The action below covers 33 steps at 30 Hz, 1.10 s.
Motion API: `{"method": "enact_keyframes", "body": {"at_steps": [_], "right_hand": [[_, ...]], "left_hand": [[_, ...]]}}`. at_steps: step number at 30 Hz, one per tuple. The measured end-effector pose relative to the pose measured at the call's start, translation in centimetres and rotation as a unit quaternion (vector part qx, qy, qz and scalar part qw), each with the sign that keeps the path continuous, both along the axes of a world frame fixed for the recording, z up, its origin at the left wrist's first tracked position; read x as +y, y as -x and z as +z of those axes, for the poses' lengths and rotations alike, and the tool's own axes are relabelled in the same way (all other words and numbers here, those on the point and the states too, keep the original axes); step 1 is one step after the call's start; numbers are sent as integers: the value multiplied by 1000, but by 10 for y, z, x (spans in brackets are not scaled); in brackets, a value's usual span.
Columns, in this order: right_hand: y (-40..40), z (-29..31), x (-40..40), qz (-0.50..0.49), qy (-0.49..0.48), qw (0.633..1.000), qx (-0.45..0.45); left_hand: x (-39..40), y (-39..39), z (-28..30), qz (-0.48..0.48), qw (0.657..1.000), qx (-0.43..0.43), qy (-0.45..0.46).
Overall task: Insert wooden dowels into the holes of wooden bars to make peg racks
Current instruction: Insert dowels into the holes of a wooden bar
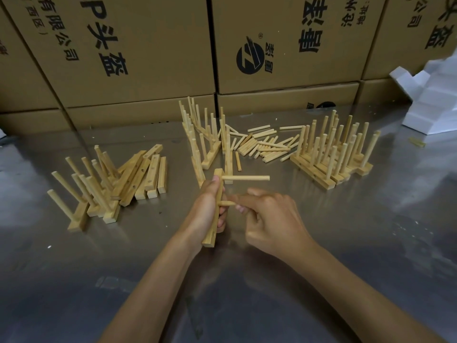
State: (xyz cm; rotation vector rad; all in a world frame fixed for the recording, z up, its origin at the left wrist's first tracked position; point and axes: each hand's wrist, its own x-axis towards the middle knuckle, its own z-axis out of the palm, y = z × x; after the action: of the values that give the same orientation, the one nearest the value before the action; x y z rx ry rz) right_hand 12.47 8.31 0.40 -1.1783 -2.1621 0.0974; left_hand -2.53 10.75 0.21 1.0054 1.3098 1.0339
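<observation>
Cardboard boxes [148, 45] wall off the back of the steel table [74, 280]. Finished racks [331, 154] stand right of the loose dowel pile [262, 144], bare bars [146, 174] lie left of it. Nearer than the pile, left hand [205, 209] grips a bar [214, 219] carrying 1 dowel [246, 178]. Right hand [269, 219] pinches another dowel [227, 203] at the bar's side.

Loose dowels [265, 143] lie between two rack clusters, bare bars [148, 174] left, boxes [148, 45] behind
</observation>
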Motion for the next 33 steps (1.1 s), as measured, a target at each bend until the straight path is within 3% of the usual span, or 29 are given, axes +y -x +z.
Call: {"method": "enact_keyframes", "body": {"at_steps": [6,10,12,14,17,20,23,28,33], "right_hand": [[3,-2,4,-7,17,1000,24],[9,4,3,-38,-153,987,-29],[9,5,1,-44,-241,969,18],[3,4,4,-63,-262,957,106],[-10,-4,31,-139,-109,970,169],[-14,-17,79,-197,59,977,57],[3,-16,127,-219,146,964,33],[33,-20,163,-262,153,952,-40],[23,-30,153,-302,159,938,58]], "left_hand": [[2,-1,3,23,1000,-21,-2],[3,3,5,50,995,-77,33],[4,10,6,65,990,-118,39],[5,21,10,88,983,-158,26],[7,40,19,112,971,-212,-16],[8,51,23,137,963,-230,-41],[9,54,23,159,960,-228,-41],[9,55,19,172,961,-216,-25],[9,54,21,178,960,-214,-14]]}}
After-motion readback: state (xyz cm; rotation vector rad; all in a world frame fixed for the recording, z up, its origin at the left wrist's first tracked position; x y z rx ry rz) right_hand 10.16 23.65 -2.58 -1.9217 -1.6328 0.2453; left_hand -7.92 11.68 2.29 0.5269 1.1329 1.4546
